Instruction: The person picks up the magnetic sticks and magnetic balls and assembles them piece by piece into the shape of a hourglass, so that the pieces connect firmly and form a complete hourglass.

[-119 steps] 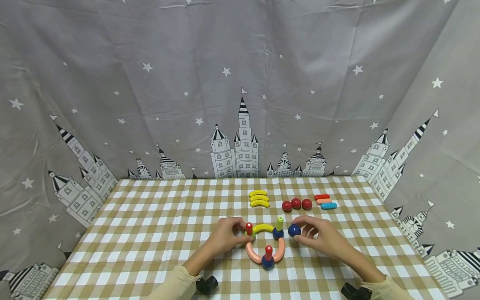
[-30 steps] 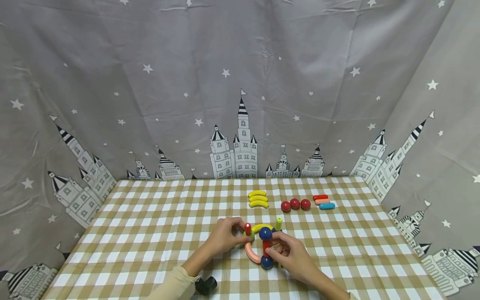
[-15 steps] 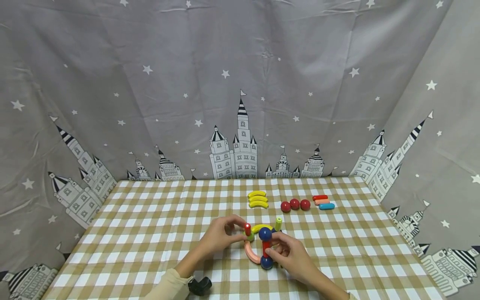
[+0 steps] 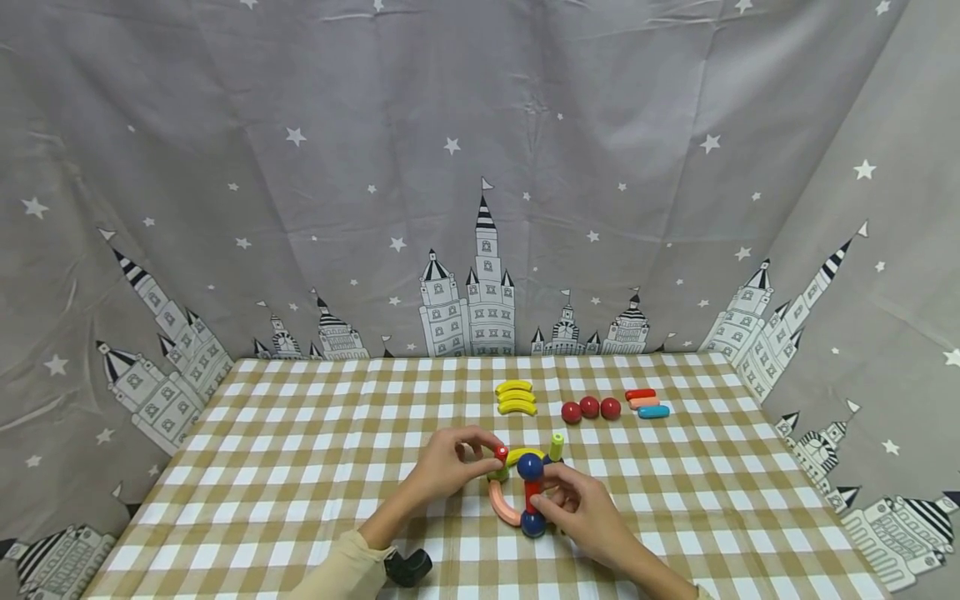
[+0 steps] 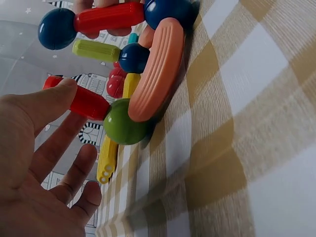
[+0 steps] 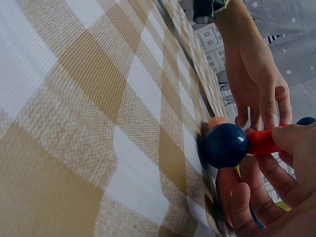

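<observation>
My left hand (image 4: 444,463) pinches the upper part of an upright red rod (image 5: 90,102), which stands on a green ball (image 5: 124,122). With my right hand (image 4: 588,510) I grip another upright red rod (image 4: 532,497). One blue ball (image 4: 530,466) sits on top of that rod and another blue ball (image 6: 225,145) is under it. A curved salmon rod (image 5: 159,71) joins the green ball to the lower blue ball. Behind, a curved yellow rod (image 4: 527,455) runs toward a further blue ball (image 5: 133,58) bearing a lime rod (image 4: 557,446). My right hand hides the ring's right side.
Several yellow curved rods (image 4: 516,398) lie behind the ring. To their right are red balls (image 4: 590,407), then a red rod (image 4: 641,394), a salmon rod (image 4: 644,403) and a blue rod (image 4: 654,412). A checked cloth (image 4: 300,467) covers the table, with a grey curtain (image 4: 480,108) behind.
The blue ball my right hand held off to the right is now atop the front red rod, which that hand grips. My left fingers have shifted from the green ball up to its red rod.
</observation>
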A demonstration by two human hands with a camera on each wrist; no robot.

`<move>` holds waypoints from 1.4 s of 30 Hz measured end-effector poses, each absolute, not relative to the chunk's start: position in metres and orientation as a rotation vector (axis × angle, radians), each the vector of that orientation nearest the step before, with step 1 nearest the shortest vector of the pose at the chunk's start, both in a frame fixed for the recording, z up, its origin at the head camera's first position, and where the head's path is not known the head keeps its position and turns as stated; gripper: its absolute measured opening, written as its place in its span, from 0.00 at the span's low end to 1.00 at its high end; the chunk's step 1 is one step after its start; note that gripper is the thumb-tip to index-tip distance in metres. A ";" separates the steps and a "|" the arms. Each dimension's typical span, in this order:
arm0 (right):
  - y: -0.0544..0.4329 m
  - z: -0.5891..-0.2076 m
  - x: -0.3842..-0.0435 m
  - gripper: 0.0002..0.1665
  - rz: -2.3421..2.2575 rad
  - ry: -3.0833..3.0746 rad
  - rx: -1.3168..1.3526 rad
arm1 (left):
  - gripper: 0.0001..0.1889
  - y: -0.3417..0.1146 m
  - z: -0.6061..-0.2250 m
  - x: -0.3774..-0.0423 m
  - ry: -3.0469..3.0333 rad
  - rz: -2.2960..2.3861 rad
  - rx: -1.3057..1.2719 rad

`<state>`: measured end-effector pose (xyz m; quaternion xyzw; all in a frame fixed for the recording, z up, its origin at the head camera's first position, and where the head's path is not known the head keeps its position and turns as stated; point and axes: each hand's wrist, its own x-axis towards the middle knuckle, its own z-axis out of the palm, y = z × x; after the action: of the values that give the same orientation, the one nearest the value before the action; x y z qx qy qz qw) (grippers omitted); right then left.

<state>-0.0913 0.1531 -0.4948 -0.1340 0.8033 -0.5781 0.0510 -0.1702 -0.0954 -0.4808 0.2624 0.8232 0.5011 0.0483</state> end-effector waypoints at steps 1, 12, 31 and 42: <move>0.153 -0.495 -0.091 0.16 -1.761 2.445 -0.409 | 0.08 -0.094 -0.481 -0.170 2.508 1.527 0.808; 0.152 -0.495 -0.092 0.16 -1.742 2.492 -0.404 | 0.09 -0.083 -0.481 -0.171 2.466 1.508 0.839; 0.150 -0.493 -0.096 0.16 -1.674 2.541 -0.360 | 0.09 -0.078 -0.481 -0.170 2.529 1.385 0.867; 0.159 -0.486 -0.099 0.16 -1.603 2.553 -0.374 | 0.09 -0.078 -0.480 -0.169 2.508 1.394 0.830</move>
<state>-0.0992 0.1589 -0.4861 -0.1229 0.8394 -0.5269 0.0519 -0.1692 -0.0779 -0.4802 0.2771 0.8371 0.4653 0.0774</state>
